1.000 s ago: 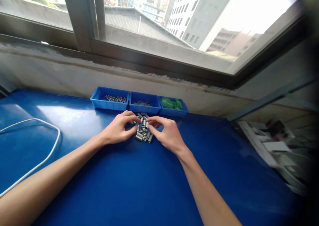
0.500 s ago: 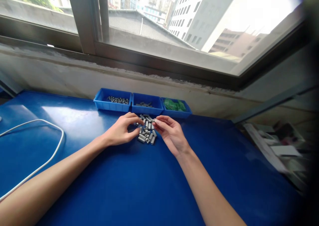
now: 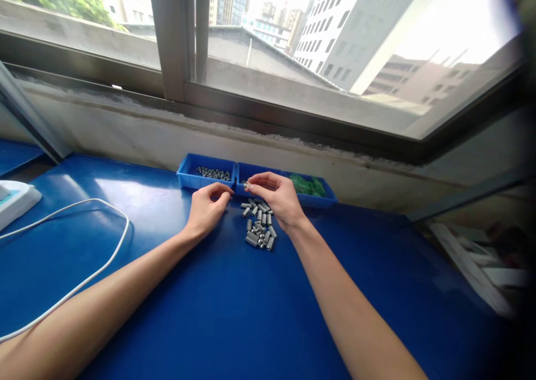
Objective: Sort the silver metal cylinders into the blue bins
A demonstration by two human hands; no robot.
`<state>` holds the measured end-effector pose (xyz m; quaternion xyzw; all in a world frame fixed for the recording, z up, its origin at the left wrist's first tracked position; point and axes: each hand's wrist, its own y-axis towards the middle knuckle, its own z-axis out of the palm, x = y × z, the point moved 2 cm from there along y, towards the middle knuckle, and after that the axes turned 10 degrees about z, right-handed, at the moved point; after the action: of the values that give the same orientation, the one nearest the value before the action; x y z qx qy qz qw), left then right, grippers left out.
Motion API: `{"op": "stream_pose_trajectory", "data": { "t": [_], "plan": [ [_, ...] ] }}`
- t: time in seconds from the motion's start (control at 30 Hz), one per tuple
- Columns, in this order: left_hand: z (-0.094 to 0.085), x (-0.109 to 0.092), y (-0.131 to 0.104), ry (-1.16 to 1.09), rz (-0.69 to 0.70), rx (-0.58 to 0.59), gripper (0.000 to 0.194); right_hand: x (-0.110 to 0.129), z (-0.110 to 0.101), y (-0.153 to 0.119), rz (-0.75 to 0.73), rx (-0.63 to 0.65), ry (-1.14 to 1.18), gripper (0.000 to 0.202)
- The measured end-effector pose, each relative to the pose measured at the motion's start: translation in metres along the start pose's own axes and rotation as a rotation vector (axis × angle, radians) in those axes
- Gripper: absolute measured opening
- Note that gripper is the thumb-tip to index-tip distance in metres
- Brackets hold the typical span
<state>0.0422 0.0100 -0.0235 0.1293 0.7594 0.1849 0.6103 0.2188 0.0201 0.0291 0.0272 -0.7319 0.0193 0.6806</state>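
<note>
A loose pile of small metal cylinders and rounded pieces lies on the blue table. My right hand is above the back of the pile, at the front of the middle blue bin, with thumb and fingertips pinched on a small metal piece. My left hand rests left of the pile, in front of the left blue bin; its thumb and forefinger are curled close together, and anything between them is too small to make out. The left bin holds many small metal parts.
The right blue bin contains green material. A white cable curves across the table's left side, near a white device. Behind the bins are a wall and window; papers and other items are blurred at the far right.
My right hand has moved from the pile's right side back and left towards the bins. My left hand has drawn away from the pile, its fingers closer together. The camera view has shifted left.
</note>
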Motion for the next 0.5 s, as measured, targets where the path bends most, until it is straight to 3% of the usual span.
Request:
{"op": "stream_pose_trajectory", "data": {
  "t": [0.13, 0.23, 0.33, 0.43, 0.5],
  "plan": [
    [0.000, 0.003, 0.000, -0.034, 0.005, -0.020, 0.018, 0.006, 0.018, 0.034, -0.073, 0.046, -0.197, 0.014],
    [0.002, 0.000, -0.001, -0.008, 0.021, 0.020, 0.018, 0.011, 0.025, 0.040, -0.112, 0.056, -0.314, 0.019],
    [0.005, -0.009, -0.003, 0.060, 0.075, 0.170, 0.017, 0.016, 0.022, 0.024, -0.134, 0.050, -0.297, 0.019],
    [0.008, -0.018, -0.007, 0.099, 0.247, 0.369, 0.015, 0.014, 0.007, -0.007, -0.212, -0.061, -0.364, 0.013],
    [0.009, -0.023, -0.010, 0.118, 0.375, 0.465, 0.030, 0.006, -0.008, -0.029, -0.272, -0.143, -0.476, 0.013]
  ]
}}
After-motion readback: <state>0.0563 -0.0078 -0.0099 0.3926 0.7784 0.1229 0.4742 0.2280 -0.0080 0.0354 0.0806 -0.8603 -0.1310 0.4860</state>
